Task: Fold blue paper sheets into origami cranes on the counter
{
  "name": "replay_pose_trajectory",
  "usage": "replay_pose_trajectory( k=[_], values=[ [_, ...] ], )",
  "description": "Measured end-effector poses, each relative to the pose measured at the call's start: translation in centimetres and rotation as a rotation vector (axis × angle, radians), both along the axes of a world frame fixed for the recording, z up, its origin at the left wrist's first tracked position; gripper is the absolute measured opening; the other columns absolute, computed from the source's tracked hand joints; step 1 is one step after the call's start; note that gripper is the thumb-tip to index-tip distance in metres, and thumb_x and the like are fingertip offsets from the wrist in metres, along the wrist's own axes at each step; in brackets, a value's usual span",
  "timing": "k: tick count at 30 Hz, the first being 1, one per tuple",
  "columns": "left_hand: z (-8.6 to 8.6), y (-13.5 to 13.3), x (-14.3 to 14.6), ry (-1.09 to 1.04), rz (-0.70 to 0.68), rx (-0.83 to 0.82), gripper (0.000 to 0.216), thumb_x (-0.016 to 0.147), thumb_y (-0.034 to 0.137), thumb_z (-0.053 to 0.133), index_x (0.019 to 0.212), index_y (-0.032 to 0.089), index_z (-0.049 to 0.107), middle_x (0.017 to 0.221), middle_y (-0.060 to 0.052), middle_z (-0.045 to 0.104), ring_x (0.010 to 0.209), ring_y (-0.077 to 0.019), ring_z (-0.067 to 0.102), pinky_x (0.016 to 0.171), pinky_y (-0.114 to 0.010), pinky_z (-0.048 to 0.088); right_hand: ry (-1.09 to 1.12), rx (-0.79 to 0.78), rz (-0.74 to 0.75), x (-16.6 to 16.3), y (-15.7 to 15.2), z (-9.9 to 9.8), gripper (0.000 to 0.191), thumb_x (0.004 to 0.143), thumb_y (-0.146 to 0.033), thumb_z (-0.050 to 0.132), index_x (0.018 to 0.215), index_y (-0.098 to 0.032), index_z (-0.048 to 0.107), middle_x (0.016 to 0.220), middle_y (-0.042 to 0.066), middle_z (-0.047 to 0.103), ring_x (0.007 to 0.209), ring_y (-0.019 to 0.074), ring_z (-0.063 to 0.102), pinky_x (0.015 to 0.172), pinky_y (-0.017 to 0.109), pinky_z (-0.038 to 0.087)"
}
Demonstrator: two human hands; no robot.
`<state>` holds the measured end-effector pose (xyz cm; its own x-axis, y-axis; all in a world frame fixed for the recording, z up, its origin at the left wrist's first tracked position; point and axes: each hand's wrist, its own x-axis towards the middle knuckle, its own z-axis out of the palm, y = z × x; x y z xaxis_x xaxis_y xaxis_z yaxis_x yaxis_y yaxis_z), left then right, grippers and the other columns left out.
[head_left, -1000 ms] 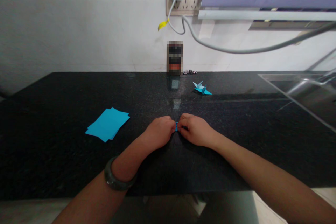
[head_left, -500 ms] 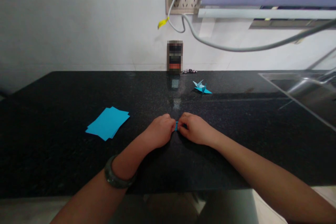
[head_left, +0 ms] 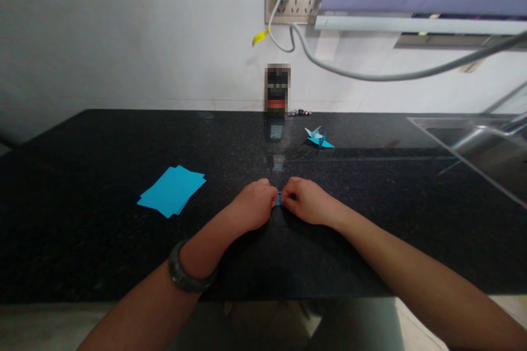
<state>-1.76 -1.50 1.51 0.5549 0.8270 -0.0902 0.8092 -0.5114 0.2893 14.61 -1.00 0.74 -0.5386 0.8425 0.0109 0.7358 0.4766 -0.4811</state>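
Note:
Between my two hands a small piece of blue paper point(head_left: 279, 198) shows as a narrow strip; the rest of it is hidden by my fingers. My left hand point(head_left: 258, 204), with a dark bangle point(head_left: 185, 273) on its wrist, is closed on the paper's left side. Thumb and fingertips of my right hand point(head_left: 307, 201) pinch its right side. Both hands rest low over the black countertop point(head_left: 242, 159). A stack of blue paper sheets point(head_left: 172, 191) lies apart to the left of my hands. Folded paper cranes point(head_left: 320, 137), pale and bright blue, sit beyond my right hand.
A pixelated upright object point(head_left: 278, 89) leans at the wall, a beaded string point(head_left: 301, 113) beside it. A metal sink point(head_left: 461, 148) is set in at the right. From the wall socket point(head_left: 295, 1) a grey cable point(head_left: 370, 75) hangs across the wall.
The whole view has shifted slightly, so everything sits a little further right. My hands keep the same hold on the blue paper, with hardly any visible movement.

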Motion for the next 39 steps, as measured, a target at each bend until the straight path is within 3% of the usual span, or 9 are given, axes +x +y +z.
replay_pose_trajectory(
  k=[22, 26, 30, 35, 39],
  values=[
    [-0.1, 0.2, -0.2, 0.032, -0.034, 0.01, 0.019, 0.08, 0.013, 0.041, 0.076, 0.014, 0.059, 0.081, -0.007, 0.057, 0.077, -0.0168, 0.055, 0.07, -0.028, 0.043, -0.143, 0.015, -0.101, -0.5, 0.2, 0.2, 0.011, 0.076, -0.02, 0.055, 0.068, -0.015, 0.062, 0.076, 0.006, 0.06, 0.069, 0.0144, 0.055, 0.062, 0.023, 0.04],
    [0.9, -0.5, -0.2, 0.024, -0.071, 0.011, 0.017, 0.081, 0.015, 0.043, 0.091, 0.015, 0.057, 0.088, -0.007, 0.057, 0.083, -0.0181, 0.055, 0.074, -0.029, 0.043, -0.124, -0.006, -0.133, -0.3, 0.6, 0.3, 0.006, 0.071, -0.02, 0.061, 0.068, -0.016, 0.06, 0.074, 0.005, 0.06, 0.067, 0.0137, 0.054, 0.06, 0.022, 0.039],
    [1.7, -2.5, 0.4, 0.174, -0.135, 0.01, 0.033, 0.084, 0.008, 0.029, 0.103, 0.01, 0.055, 0.095, -0.012, 0.055, 0.083, -0.0197, 0.053, 0.074, -0.032, 0.043, -0.106, -0.045, -0.131, -0.1, 1.1, 0.1, 0.008, 0.071, -0.019, 0.061, 0.064, -0.016, 0.059, 0.067, 0.003, 0.06, 0.061, 0.012, 0.053, 0.055, 0.021, 0.036],
    [1.2, -4.3, 0.8, 0.275, -0.139, 0.121, 0.039, 0.084, 0.007, 0.026, 0.115, 0.005, 0.049, 0.103, -0.016, 0.053, 0.094, -0.0247, 0.047, 0.078, -0.035, 0.043, -0.076, -0.035, -0.146, -0.1, 1.1, -0.2, 0.011, 0.07, -0.022, 0.064, 0.061, -0.016, 0.059, 0.066, 0.003, 0.061, 0.06, 0.0117, 0.053, 0.055, 0.021, 0.036],
    [0.7, -4.0, 0.8, 0.272, -0.137, 0.115, 0.037, 0.084, 0.008, 0.027, 0.111, 0.003, 0.052, 0.1, -0.016, 0.053, 0.094, -0.0257, 0.047, 0.076, -0.035, 0.043, -0.065, -0.034, -0.129, 0.0, 0.9, 0.0, 0.01, 0.07, -0.02, 0.063, 0.062, -0.015, 0.061, 0.067, 0.003, 0.06, 0.059, 0.0109, 0.052, 0.055, 0.02, 0.036]
  ],
)
